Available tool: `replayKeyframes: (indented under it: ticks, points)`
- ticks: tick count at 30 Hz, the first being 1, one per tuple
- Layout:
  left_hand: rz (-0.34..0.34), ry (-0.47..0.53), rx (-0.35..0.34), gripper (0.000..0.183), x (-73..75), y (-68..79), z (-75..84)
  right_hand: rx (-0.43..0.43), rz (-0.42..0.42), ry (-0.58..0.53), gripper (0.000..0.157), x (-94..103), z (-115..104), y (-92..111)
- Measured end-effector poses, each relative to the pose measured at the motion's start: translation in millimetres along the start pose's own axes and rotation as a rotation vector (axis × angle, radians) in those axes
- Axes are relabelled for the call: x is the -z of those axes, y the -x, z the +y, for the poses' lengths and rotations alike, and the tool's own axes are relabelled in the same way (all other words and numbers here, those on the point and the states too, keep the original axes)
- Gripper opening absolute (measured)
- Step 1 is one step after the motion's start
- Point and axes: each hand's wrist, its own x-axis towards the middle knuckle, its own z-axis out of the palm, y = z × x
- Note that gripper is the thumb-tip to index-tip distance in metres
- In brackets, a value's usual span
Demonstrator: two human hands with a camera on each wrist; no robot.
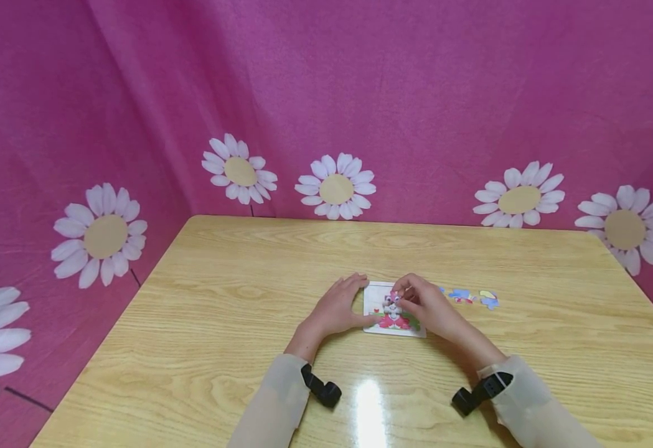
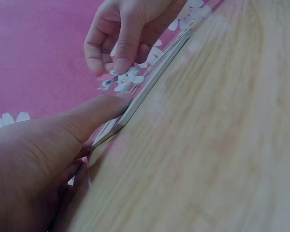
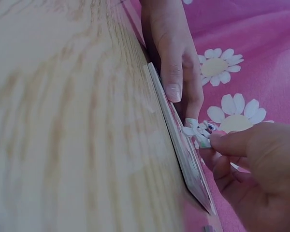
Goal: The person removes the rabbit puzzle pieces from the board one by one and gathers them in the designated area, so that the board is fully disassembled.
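A small jigsaw puzzle board (image 1: 394, 333) with a white frame lies on the table, showing a pink and white cartoon animal. At its left side rests my left hand (image 1: 334, 308), fingers at the upper left corner and the straight thumb over the frame's lower left part. My right hand (image 1: 429, 306) pinches a puzzle piece (image 1: 393, 298) between thumb and fingertips over the board. In the right wrist view the puzzle piece (image 3: 200, 131) shows white with a printed eye, tilted above the frame. The left wrist view shows the same puzzle piece (image 2: 128, 79) beyond my left thumb.
Several loose blue and yellow puzzle pieces (image 1: 489, 300) lie right of the board, past my right hand. The wood-grained table (image 1: 220, 298) extends around it. A pink curtain (image 1: 416, 93) with large white daisies hangs behind and on the left. Black camera straps circle both wrists.
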Motion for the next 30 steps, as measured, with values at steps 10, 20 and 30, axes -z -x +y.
replayKeyframes:
  ticks: [10, 20, 30]
  points:
    - [-0.002, -0.002, -0.003, 0.085, -0.9, 0.3, 0.7, 0.015, 0.029, 0.002, 0.017, 5.8, 3, 7]
    - [-0.006, 0.001, 0.004, 0.086, -0.3, -0.2, 0.1, -0.033, 0.040, 0.000, 0.017, 18.4, 9, 19]
    - [-0.003, 0.001, -0.009, 0.087, 0.8, 0.5, 0.5, -0.048, 0.095, 0.037, 0.017, 32.5, 17, 32]
